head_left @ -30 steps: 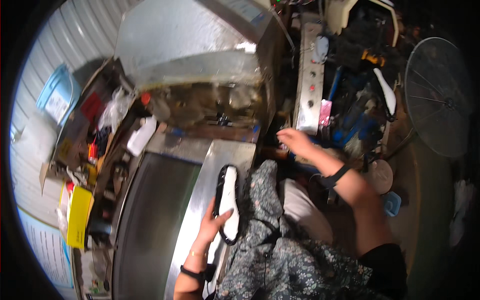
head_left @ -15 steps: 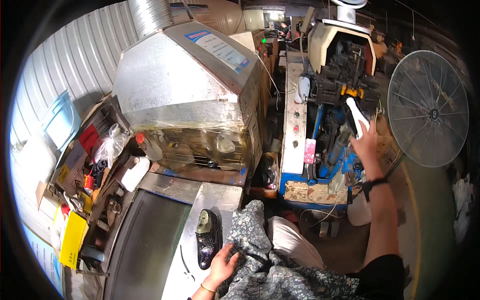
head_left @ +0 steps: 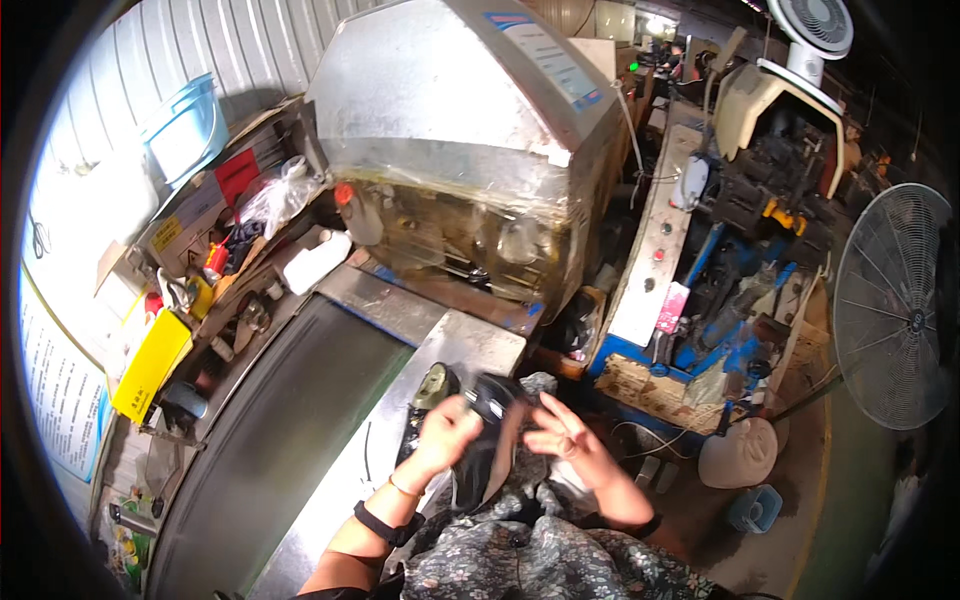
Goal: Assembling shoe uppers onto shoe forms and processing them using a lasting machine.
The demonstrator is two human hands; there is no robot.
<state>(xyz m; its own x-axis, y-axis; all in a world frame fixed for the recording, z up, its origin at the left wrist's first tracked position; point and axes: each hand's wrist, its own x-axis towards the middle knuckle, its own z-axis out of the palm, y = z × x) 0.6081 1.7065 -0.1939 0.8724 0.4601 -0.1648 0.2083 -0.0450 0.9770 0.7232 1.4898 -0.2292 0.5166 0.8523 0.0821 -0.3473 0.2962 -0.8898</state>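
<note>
Both your hands meet at a black shoe (head_left: 478,440) held over the metal tabletop (head_left: 400,420) edge. Your left hand (head_left: 443,432) has its fingers clamped on the dark, glossy upper; your right hand (head_left: 560,437) touches it with fingers spread apart.

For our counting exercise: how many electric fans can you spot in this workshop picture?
2. One large round fan stands at the right edge; one smaller white fan sits at the top right, behind the machines. Clutter may hide others.
</note>
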